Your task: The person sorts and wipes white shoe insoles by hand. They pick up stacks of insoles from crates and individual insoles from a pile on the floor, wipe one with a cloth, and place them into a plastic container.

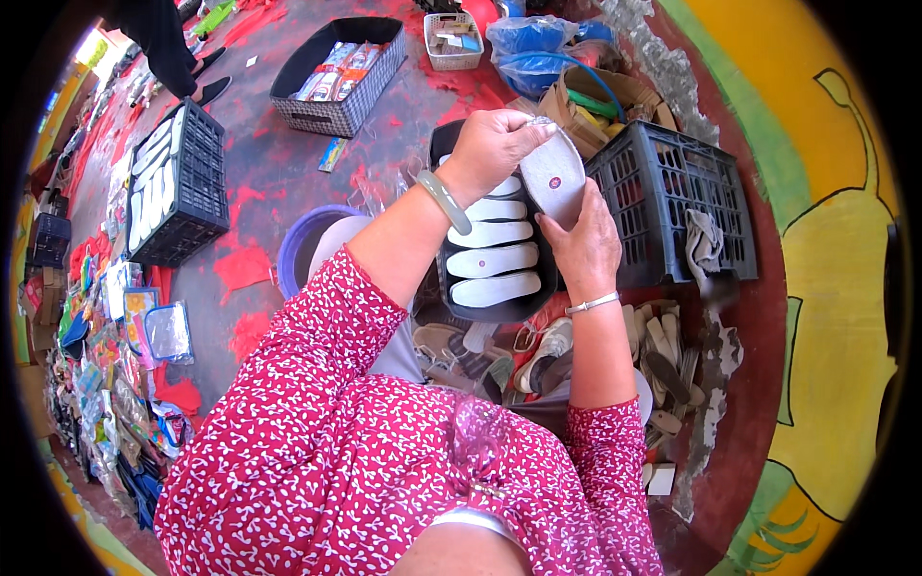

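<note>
Both my hands hold a pale grey insole (555, 182) with a small dark red round mark, raised over the far right part of a black bin (492, 313). My left hand (488, 149) pinches its far end between thumb and fingers. Lower down, my right hand (588, 248) grips its near right edge, the thumb below. Inside the bin several white insoles (495, 261) lie in a row, partly hidden by my left hand and the held insole. Whether the held piece is one insole or a pair, I cannot tell.
A dark plastic crate (663, 206) stands right, a rag (704, 240) on its side. Shoes (547, 360) lie below the bin. Leftward are a purple bucket (287, 257), a crate of insoles (204, 182) and a checked box (322, 120). Another person's leg (165, 43) shows far left.
</note>
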### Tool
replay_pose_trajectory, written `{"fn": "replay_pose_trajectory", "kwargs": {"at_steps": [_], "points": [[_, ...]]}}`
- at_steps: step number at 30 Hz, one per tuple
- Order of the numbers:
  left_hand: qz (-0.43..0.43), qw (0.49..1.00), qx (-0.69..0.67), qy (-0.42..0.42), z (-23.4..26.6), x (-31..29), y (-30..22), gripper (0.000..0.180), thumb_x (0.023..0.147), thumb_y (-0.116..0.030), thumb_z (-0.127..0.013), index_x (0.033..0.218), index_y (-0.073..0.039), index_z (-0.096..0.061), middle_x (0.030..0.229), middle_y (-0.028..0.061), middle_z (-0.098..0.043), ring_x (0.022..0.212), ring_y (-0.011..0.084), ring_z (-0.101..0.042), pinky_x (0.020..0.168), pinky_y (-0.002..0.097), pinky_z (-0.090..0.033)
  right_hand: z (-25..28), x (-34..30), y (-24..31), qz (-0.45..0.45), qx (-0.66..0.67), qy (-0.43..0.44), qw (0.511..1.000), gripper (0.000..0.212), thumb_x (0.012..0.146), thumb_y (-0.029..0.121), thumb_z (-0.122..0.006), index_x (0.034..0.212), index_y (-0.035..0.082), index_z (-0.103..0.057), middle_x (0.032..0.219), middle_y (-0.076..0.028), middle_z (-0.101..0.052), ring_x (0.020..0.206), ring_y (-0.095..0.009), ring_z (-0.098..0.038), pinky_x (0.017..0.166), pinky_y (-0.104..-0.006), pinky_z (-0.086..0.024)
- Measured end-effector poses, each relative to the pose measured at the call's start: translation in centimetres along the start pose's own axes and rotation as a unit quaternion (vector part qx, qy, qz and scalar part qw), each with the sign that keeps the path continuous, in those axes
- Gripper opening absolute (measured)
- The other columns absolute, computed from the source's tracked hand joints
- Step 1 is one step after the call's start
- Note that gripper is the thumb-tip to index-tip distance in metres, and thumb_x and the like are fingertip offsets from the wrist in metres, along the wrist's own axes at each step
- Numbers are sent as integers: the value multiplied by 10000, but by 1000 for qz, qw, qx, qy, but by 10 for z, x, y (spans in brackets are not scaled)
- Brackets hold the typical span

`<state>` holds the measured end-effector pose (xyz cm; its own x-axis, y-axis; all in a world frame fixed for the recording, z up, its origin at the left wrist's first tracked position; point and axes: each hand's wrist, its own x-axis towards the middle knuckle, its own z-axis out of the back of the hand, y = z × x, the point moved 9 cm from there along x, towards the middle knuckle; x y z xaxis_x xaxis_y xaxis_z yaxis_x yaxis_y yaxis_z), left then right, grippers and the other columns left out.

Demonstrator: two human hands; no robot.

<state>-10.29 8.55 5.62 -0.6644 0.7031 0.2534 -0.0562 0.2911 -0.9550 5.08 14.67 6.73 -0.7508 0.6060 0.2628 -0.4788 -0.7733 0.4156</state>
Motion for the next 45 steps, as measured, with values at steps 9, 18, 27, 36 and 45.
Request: {"fn": "replay_pose_trajectory", "kwargs": {"at_steps": [9, 18, 27, 36, 45], "points": [[41, 998, 42, 25, 6, -3, 3, 231, 884, -210, -603, 922, 10, -660, 783, -12, -625, 696, 32, -549, 601, 193, -445, -7, 0, 7, 16, 36, 4, 999, 690, 669, 203, -756, 1238, 58, -394, 1045, -166, -548, 972, -346, -553, 805, -412, -464], [-105, 979, -11, -176, 80, -35, -107, 286, 922, -189, -518, 1149, -17, -551, 1099, 72, -597, 1006, 131, -562, 782, 266, -463, -72, 32, -12, 34, -2, 91, 995, 641, 697, 180, -716, 1246, 49, -412, 1151, -169, -529, 1039, -340, -544, 854, -397, -461], [-110, 970, -55, -209, 92, -82, -80, 269, 924, -63, -452, 1174, 21, -504, 1129, 81, -555, 1031, 116, -522, 817, 243, -437, -256, 44, -54, 34, -149, 253, 955, 441, 729, 108, -652, 1126, 85, -459, 1097, -170, -525, 976, -341, -579, 815, -409, -496], [-107, 984, 32, -135, 101, -63, -82, 332, 860, 71, -368, 1171, 53, -483, 1193, 182, -503, 1036, 185, -523, 815, 279, -430, -387, 40, -98, 71, -258, 346, 899, 253, 859, 179, -528, 1102, 107, -521, 1068, -86, -563, 1006, -221, -566, 766, -376, -499], [-72, 988, 115, -76, 100, -58, -78, 270, 867, -84, -402, 1104, 0, -498, 1087, 230, -520, 922, 268, -528, 663, 334, -450, -429, 47, -120, 56, -229, 334, 913, 254, 871, 282, -525, 1056, 108, -528, 1041, -66, -566, 995, -211, -558, 775, -384, -471]]}}
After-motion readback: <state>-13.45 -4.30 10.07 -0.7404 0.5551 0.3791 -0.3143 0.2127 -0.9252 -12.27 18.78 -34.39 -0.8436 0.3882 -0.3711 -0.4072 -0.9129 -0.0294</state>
